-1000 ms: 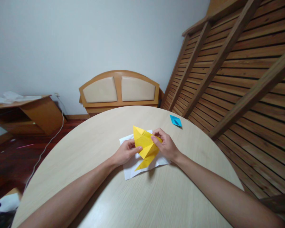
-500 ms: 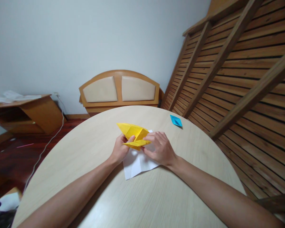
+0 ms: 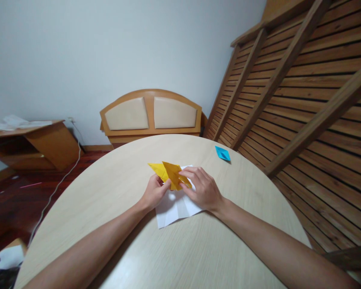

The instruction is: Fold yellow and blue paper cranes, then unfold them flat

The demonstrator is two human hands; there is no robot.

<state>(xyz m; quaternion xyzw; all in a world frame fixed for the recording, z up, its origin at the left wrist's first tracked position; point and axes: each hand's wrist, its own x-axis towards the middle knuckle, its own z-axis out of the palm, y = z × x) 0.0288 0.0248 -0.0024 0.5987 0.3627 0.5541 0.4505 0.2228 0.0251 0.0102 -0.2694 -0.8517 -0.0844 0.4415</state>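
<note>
Round pale wood-grain surface (image 3: 114, 224), white wall behind, slatted wooden frame leaning at right. Yellow folded paper (image 3: 170, 174) is held just above a creased white sheet (image 3: 174, 208) that lies flat on the surface. Compared with a second ago, when the yellow piece stood open and upright between the hands as a broad kite shape, it is now turned over and collapsed into a flatter, narrower wedge with its point to the left. Left hand (image 3: 153, 193) pinches its near lower edge between thumb and fingers; right hand (image 3: 203, 188) grips the right end, fingers curled over the top. Judgement: a fold has just been closed and the model reoriented, so creasing is under way. Small blue folded paper (image 3: 222, 153) sits well apart, untouched.
</note>
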